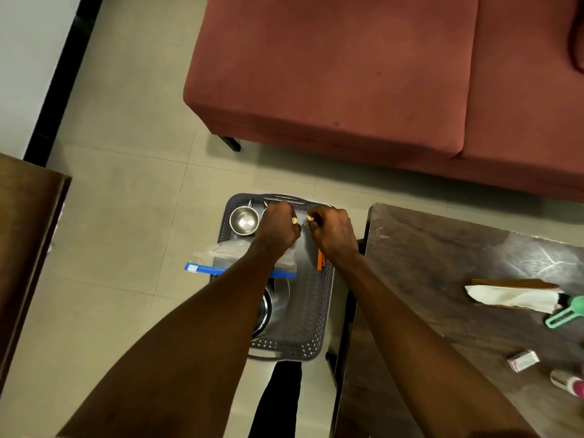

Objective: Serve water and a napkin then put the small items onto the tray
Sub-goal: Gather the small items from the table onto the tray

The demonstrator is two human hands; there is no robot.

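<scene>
A grey perforated tray (pixel 314 324) lies on the floor beside the dark table (pixel 442 267). On the tray are a steel cup (pixel 244 220) at the far left, a clear zip bag (pixel 221 251) with a blue seal across the middle, an orange item (pixel 320 260) and a steel plate (pixel 278 303). My left hand (pixel 278 227) and my right hand (pixel 331 230) hover close together over the tray's far end. Each is shut on a small yellow-tipped cylinder, the left one (pixel 294 220) and the right one (pixel 310 217), maybe batteries. A white napkin (pixel 512 298) lies on the table.
Also on the table are a green-handled tool (pixel 565 314), a small box (pixel 523 361) and a white and pink bottle (pixel 568 382). A red sofa (pixel 363 74) stands beyond the tray. Brown wooden furniture (pixel 28 222) is at the left. My dark trouser leg (pixel 278 403) shows below the tray.
</scene>
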